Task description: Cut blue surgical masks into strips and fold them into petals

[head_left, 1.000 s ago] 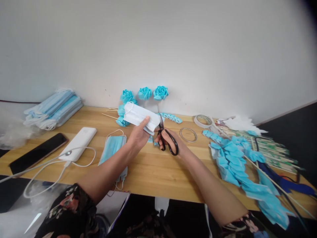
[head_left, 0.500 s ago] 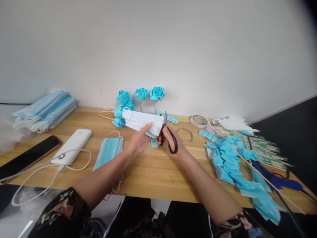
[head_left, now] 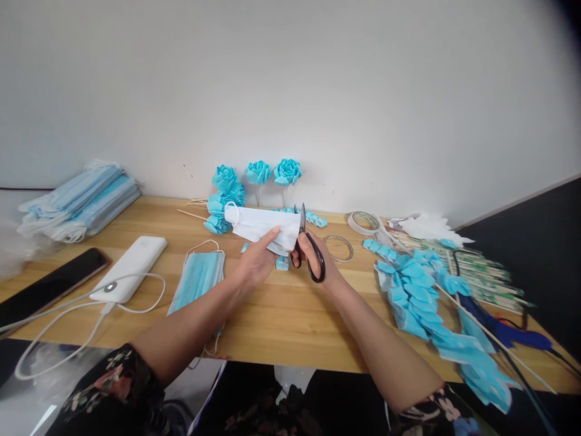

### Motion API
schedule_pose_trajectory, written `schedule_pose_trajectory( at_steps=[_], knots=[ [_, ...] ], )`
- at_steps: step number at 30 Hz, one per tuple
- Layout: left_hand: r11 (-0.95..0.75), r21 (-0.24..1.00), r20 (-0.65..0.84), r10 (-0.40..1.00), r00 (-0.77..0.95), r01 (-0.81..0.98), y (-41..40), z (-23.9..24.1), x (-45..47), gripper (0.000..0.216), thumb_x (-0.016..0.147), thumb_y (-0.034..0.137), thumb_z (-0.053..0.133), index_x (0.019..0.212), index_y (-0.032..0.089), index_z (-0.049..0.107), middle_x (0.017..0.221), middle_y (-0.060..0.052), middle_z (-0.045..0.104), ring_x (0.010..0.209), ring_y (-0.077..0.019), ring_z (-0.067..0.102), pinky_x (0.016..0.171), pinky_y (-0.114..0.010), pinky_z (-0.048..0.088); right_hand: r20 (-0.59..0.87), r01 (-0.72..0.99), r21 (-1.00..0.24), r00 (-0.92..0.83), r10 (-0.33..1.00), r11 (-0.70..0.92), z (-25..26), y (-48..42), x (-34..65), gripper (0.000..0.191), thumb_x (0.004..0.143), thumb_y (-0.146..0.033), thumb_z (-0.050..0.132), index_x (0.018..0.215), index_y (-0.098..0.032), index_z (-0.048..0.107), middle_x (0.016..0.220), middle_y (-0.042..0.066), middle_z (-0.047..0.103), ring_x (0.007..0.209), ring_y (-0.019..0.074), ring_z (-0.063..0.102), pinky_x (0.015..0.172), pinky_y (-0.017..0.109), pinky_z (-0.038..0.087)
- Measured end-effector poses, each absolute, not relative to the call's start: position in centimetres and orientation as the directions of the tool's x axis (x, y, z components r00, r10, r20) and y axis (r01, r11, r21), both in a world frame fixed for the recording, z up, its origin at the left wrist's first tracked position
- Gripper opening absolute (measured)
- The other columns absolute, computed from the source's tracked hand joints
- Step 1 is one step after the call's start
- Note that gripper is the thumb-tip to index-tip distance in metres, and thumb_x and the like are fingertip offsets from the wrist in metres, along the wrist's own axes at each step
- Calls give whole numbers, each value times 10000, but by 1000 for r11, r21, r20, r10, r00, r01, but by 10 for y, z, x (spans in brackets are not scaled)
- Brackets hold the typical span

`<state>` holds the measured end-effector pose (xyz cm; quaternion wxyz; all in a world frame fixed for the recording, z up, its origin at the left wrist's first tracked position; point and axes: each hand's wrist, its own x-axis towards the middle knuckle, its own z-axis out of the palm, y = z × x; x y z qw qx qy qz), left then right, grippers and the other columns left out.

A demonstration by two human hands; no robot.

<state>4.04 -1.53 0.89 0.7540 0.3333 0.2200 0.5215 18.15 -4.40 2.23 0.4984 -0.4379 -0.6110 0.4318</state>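
Over the middle of the table, my left hand (head_left: 259, 260) pinches a face mask (head_left: 261, 223), its white side toward me and an ear loop still on its left end. My right hand (head_left: 321, 260) grips black-handled scissors (head_left: 302, 219), whose blades point up at the right end of the mask. The blades look slightly apart, with the mask's edge at them. A small blue cut piece (head_left: 282, 263) lies on the table just under my hands. Behind the mask stand blue flowers made of mask fabric (head_left: 287, 172), partly hidden by it.
At left are a stack of masks (head_left: 86, 200), a phone (head_left: 54, 287) and a white power bank (head_left: 131, 266) with a cable. Another mask (head_left: 200, 275) lies by my left forearm. To the right are tape rolls (head_left: 363, 223), blue petal strips (head_left: 413, 284), wrapped sticks (head_left: 481, 272) and a blue glue gun (head_left: 512, 333).
The left end of the mask has dipped slightly, so it lies more level. The scissors stay at its right end, their blades showing a little farther apart.
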Motion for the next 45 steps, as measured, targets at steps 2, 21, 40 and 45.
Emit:
schedule_pose_trajectory(
  at_steps=[2, 21, 40, 45],
  knots=[
    [253, 719, -10, 935, 355, -647, -15, 9, 41, 268, 796, 320, 715, 964, 114, 679, 908, -106, 745, 827, -244, 703, 726, -329, 542, 214, 89, -970, -112, 970, 225, 22, -44, 181, 503, 868, -689, 472, 766, -197, 493, 623, -27, 507, 493, 96, 499, 502, 245, 395],
    [265, 689, -24, 939, 344, -675, -14, 9, 41, 243, 799, 281, 707, 966, 108, 676, 939, -97, 745, 870, -232, 696, 794, -324, 529, 195, -3, -981, -53, 979, 195, 13, -41, 180, 450, 879, -614, 535, 741, -188, 497, 627, -39, 509, 425, 62, 460, 401, 210, 355],
    [241, 665, -84, 965, 250, -707, -5, 13, 34, 322, 752, 267, 757, 1038, 141, 679, 1041, -82, 737, 1002, -228, 682, 861, -308, 532, 186, 7, -982, -191, 964, 190, 13, -39, 186, 522, 850, -710, 485, 876, -192, 545, 764, 8, 574, 525, 87, 476, 490, 244, 392],
    [114, 741, -58, 993, 106, -662, 6, 20, 24, 430, 684, 211, 798, 1088, 135, 673, 1089, -84, 729, 1061, -228, 657, 948, -318, 501, 160, 91, -977, -278, 947, 192, 18, -39, 191, 638, 832, -724, 498, 1143, -174, 589, 851, 49, 618, 628, 122, 515, 589, 279, 434]
  ],
)
